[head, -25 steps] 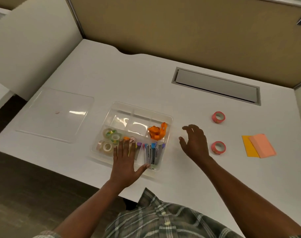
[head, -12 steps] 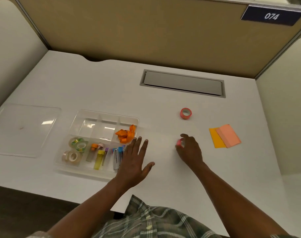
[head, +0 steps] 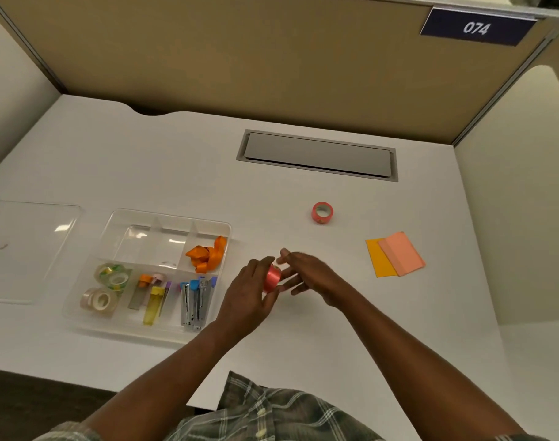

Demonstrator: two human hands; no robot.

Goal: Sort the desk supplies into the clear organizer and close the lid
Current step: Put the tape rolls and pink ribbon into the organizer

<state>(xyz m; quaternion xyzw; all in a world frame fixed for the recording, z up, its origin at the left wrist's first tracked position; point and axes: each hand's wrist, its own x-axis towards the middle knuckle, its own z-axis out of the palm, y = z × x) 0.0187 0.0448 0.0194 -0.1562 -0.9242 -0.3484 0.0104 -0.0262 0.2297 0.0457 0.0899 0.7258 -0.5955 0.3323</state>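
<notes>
A pink tape roll (head: 272,278) is held just above the desk, right of the clear organizer (head: 112,215). My left hand (head: 248,294) is closed around it from the left. My right hand (head: 310,275) is beside the roll with its fingers spread, the fingertips at its right face. A second pink tape roll (head: 322,212) lies farther back on the desk. The organizer holds clear tape rolls (head: 112,275), an orange ribbon (head: 208,254), small staplers (head: 194,300) and a yellow case (head: 152,305). Its clear lid (head: 26,249) lies flat to the left.
A pink pad (head: 402,256) lies on top of an orange one (head: 376,261) at the right of the desk. A grey cable hatch (head: 316,154) is set into the desk at the back. Partition walls enclose the back and both sides.
My right hand picked the near pink roll off the desk and carried it left. My left hand left the organizer, moved right and closed on the roll. The view swung right.
</notes>
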